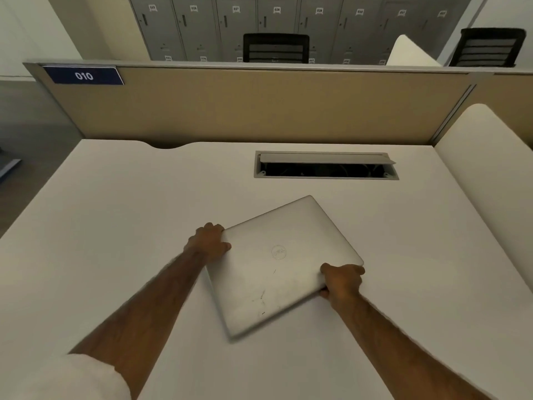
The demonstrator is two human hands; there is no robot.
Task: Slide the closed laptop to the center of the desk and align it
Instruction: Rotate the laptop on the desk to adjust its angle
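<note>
A closed silver laptop (278, 264) with a round logo on its lid lies on the white desk (121, 226), a little right of the middle. It sits skewed, turned counter-clockwise, with one corner pointing toward the cable hatch. My left hand (209, 242) grips its left corner, thumb on the lid. At the right corner my right hand (343, 282) grips the edge, thumb on top and fingers underneath.
A cable hatch (326, 166) with its lid raised is set into the desk behind the laptop. A beige partition (259, 105) with a blue "010" label (83, 75) closes the far edge. A white rounded divider (490, 168) bounds the right side. Chairs and lockers stand beyond.
</note>
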